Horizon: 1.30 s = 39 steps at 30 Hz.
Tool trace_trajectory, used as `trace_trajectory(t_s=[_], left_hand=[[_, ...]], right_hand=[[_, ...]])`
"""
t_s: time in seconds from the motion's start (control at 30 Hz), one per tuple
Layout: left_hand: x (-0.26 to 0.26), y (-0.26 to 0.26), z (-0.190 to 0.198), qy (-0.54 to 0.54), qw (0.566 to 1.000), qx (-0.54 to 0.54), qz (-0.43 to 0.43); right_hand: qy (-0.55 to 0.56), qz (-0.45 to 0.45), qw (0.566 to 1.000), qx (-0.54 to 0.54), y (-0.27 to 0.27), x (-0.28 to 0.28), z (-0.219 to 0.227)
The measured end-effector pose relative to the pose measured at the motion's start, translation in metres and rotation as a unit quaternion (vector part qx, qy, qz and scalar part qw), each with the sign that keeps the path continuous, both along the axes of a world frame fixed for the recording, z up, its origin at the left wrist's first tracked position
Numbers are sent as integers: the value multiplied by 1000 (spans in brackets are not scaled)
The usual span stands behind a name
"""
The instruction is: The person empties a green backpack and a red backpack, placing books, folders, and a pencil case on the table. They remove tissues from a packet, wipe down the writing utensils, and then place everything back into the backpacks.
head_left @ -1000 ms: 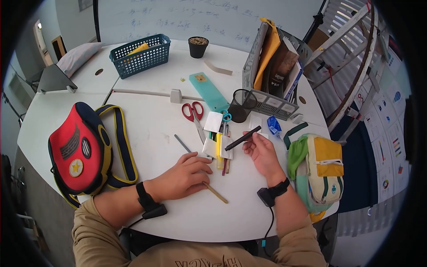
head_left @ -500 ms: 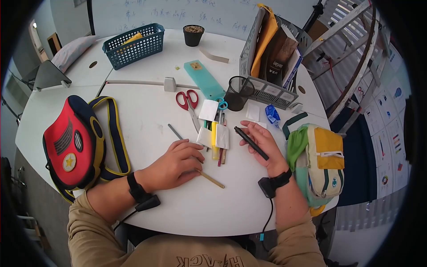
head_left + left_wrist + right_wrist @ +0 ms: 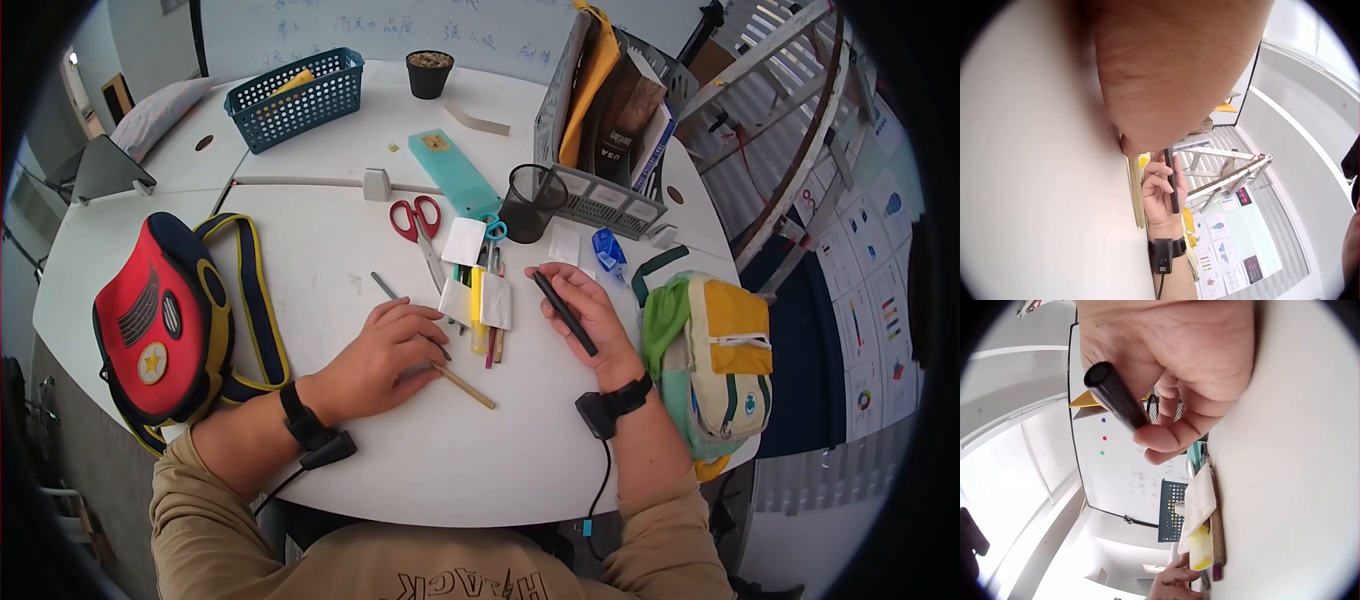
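Note:
My right hand (image 3: 590, 318) pinches a black marker (image 3: 566, 315) between thumb and fingers, palm turned up. In the right wrist view the marker's blunt round end (image 3: 1099, 375) faces the camera. My left hand (image 3: 375, 360) rests on the table, its fingers loosely bent. Beside its fingertips lies a tan pencil (image 3: 468, 388), and a grey pencil (image 3: 384, 287) runs partly beneath the fingers. Between the hands lies a row of pens with a yellow highlighter (image 3: 478, 318), partly covered by white paper pieces (image 3: 495, 302). Red-handled scissors (image 3: 427, 240) lie behind them.
A black mesh pen cup (image 3: 525, 222) stands behind the pens, near a teal case (image 3: 455, 172) and a grey file rack (image 3: 600, 195). A red bag (image 3: 150, 320) sits left; a small cream-and-yellow backpack (image 3: 715, 370) sits right. Farther back are a basket (image 3: 300, 110) and pot (image 3: 428, 80).
The black marker has turned in my right hand, from slanting up to the right to slanting down to the right. My left hand stays by the tan pencil. The head view has shifted slightly.

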<state>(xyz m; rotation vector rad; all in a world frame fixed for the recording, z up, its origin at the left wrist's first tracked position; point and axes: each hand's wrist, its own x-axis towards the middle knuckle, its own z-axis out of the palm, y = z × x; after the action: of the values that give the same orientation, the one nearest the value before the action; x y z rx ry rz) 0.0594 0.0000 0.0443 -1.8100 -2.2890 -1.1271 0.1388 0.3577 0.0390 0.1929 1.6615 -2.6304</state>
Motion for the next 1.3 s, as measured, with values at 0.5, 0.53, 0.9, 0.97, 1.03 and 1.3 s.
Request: trace_trajectory(t_s=[0.5, 0.53, 0.9, 0.97, 1.03, 1.3], left_hand=[[-5, 1, -10, -31, 999, 38, 21], [-5, 1, -11, -32, 998, 41, 23], [-4, -1, -12, -32, 998, 50, 28], [-4, 0, -12, -33, 998, 49, 29], [-5, 1, -15, -26, 998, 51, 31], [-6, 5, -16, -16, 998, 61, 28]], right_hand=[[69, 40, 935, 346, -60, 15, 23], [111, 47, 933, 338, -67, 14, 11], [18, -39, 754, 656, -120, 13, 32], [-11, -37, 736, 676, -122, 8, 40], [-40, -28, 780, 624, -118, 6, 46], [-4, 24, 999, 37, -58, 36, 76]])
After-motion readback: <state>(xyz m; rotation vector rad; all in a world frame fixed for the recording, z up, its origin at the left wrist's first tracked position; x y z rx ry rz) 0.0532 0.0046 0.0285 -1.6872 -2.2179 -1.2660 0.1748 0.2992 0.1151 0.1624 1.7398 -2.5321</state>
